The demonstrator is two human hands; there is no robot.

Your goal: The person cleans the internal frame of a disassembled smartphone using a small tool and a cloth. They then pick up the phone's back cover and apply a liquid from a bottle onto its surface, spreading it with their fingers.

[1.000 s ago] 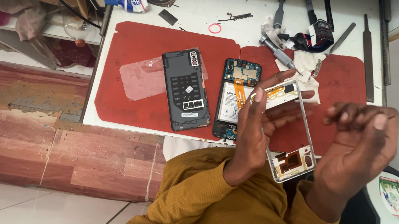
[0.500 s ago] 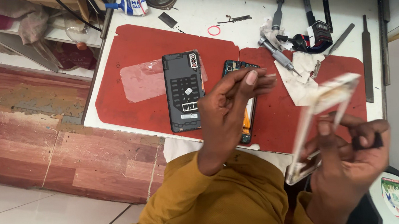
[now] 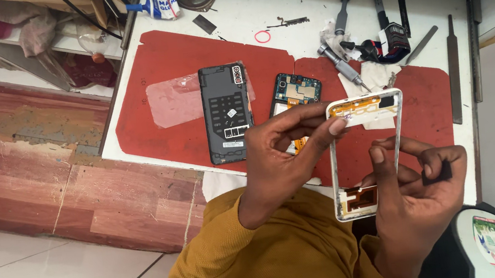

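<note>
My right hand (image 3: 418, 191) grips the white phone mid-frame (image 3: 366, 155) upright above the red mat (image 3: 176, 60), so my left hand (image 3: 283, 153) can pinch at its top edge, near the opened phone (image 3: 295, 90)

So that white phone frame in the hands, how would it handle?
The phone frame is an open rectangle of thin rails, so probably light and somewhat twistable. The right hand holds its lower end while the left hand pinches the top, which suggests it needs support. The thin orange flex parts look fragile.
</note>
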